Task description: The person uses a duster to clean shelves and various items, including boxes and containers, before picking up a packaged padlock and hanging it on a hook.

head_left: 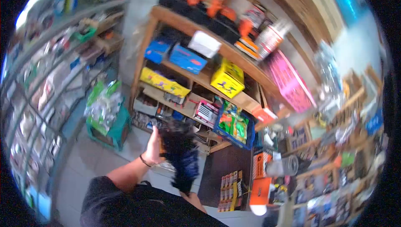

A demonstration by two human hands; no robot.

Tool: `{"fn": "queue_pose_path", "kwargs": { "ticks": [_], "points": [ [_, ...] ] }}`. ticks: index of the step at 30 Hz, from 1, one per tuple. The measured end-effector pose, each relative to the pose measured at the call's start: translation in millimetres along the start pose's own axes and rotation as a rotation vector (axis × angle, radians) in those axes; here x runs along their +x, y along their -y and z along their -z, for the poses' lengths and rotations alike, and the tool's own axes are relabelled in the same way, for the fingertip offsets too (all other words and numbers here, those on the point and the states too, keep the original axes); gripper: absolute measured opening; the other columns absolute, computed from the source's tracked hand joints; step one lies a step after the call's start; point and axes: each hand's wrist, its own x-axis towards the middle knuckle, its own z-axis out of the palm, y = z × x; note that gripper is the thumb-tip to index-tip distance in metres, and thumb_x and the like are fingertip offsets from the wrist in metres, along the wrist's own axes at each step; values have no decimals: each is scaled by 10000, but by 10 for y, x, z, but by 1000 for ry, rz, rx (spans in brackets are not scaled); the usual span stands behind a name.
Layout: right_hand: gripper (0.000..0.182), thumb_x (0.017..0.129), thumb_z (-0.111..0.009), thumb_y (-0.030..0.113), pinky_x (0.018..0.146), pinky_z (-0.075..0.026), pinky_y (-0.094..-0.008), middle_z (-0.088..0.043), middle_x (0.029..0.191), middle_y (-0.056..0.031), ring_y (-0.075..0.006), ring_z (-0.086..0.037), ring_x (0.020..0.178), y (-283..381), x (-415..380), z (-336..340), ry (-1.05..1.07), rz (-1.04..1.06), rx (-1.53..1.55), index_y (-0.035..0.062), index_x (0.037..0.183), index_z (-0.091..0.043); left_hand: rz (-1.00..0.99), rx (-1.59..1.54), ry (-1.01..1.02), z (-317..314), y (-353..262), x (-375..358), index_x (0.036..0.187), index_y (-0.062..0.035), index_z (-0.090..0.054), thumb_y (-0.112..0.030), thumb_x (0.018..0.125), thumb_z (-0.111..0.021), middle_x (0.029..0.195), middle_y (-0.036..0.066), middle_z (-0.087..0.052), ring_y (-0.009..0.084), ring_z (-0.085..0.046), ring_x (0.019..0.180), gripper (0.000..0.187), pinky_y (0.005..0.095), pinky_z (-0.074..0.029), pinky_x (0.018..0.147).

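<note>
"Dark bundle point(181, 156), just below the centre of the frame: is that what the person has between the hands?"

"Yes, up off the floor point(75, 197), in front of the lower shelves. It is blurred, nearly black with a bluish sheen low down, and it stretches downward from the shelf edge toward the person's shirt."

"How is the left arm posed?"

"It comes out of a black sleeve point(102, 195) at the lower left, and the bare forearm slants up and to the right. The left hand point(153, 145) stands upright against the bundle's left edge, thumb pointing up, with a thin dark wristband point(145, 160) below it."

"Clamped on it?"

"I cannot tell; the fingers go out of sight behind the bundle."

"And the right hand point(191, 199)?"

"Low in the frame, at the bundle's lower end, with the wrist running down to the right. Its fingers are too hidden to say whether they are together or apart."

"What stands around them?"

"Wooden shelving point(146, 47) above, with a yellow box point(227, 78) at upper centre. Right of the bundle sits a blue crate point(246, 143) of green and orange packets point(234, 122); to its left, a green stool point(119, 129) carries plastic bags point(102, 108)."
</note>
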Motion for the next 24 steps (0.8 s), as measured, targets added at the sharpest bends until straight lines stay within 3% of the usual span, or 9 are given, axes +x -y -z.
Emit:
{"fn": "queue_pose_path", "kwargs": {
  "ticks": [3, 7, 9, 11, 13, 15, 20, 22, 24],
  "points": [
    [467, 810, -555, 413, 528, -390, -384, -565, 608, -166, -223, -551, 557, -173, 292, -246, 84, 279, -32, -45, 730, -599, -131, -18, 322, 455, -456, -380, 1314, -84, -308, -741, 732, -299, 1231, 262, -416, 433, -447, 1081, 878, 547, -334, 922],
    [445, 805, -565, 390, 528, -392, -386, -572, 613, -185, -233, -569, 563, -177, 623, -408, 180, 83, -407, -40, 700, -603, -308, -76, 399, 703, -774, -813, 1315, -74, -308, -728, 745, -302, 1236, 232, -429, 414, -447, 1097, 867, 520, -355, 924],
    [430, 807, -567, 366, 540, -404, -388, -573, 594, -189, -241, -586, 579, -489, 807, -593, 221, -163, -555, -38, 663, -599, -424, -43, -189, 528, -861, -1077, 1303, -58, -334, -706, 774, -273, 1273, 178, -419, 335, -438, 1144, 839, 464, -348, 956],
    [416, 810, -568, 354, 540, -404, -387, -573, 588, -179, -246, -581, 571, 190, 424, -546, 220, -38, -393, -37, 671, -599, -386, -325, -199, 697, -903, -1170, 1288, -54, -361, -689, 795, -238, 1282, 147, -421, 293, -456, 1139, 814, 442, -354, 959],
    [401, 812, -568, 341, 539, -404, -385, -572, 582, -169, -250, -577, 564, 519, 353, -470, 201, 88, -219, -35, 678, -600, -435, -21, 192, 800, -1020, -1168, 1287, -65, -366, -688, 796, -237, 1267, 144, -436, 295, -451, 1144, 804, 444, -337, 973],
    [339, 840, -525, 317, 531, -439, -406, -599, 689, -172, -286, -587, 598, 456, 495, -367, 384, 49, -475, -13, 821, -602, -432, -63, 63, 761, -1001, -1127, 1284, -65, -368, -689, 795, -235, 1261, 144, -439, 304, -459, 1130, 804, 448, -343, 965],
    [379, 832, -540, 333, 550, -433, -400, -570, 640, -203, -307, -562, 581, 90, 488, -364, 92, 233, -246, -38, 778, -594, -352, -147, -199, 753, -866, -784, 1280, -53, -364, -691, 798, -214, 1247, 152, -450, 316, -467, 1117, 813, 455, -359, 951],
    [401, 823, -558, 328, 515, -418, -377, -537, 575, -214, -266, -532, 504, 302, 420, -189, 43, 393, -226, -60, 724, -585, -292, -33, 482, 793, -847, -604, 1277, -48, -371, -688, 802, -200, 1264, 156, -436, 298, -435, 1160, 815, 432, -322, 990],
    [413, 816, -561, 336, 526, -423, -397, -528, 549, -210, -311, -536, 500, 348, 428, -13, 28, 110, -292, -63, 713, -587, -303, 5, 179, 587, -690, -572, 1276, -46, -372, -699, 792, -207, 1260, 161, -437, 308, -441, 1149, 829, 435, -327, 983]
  ]
}}
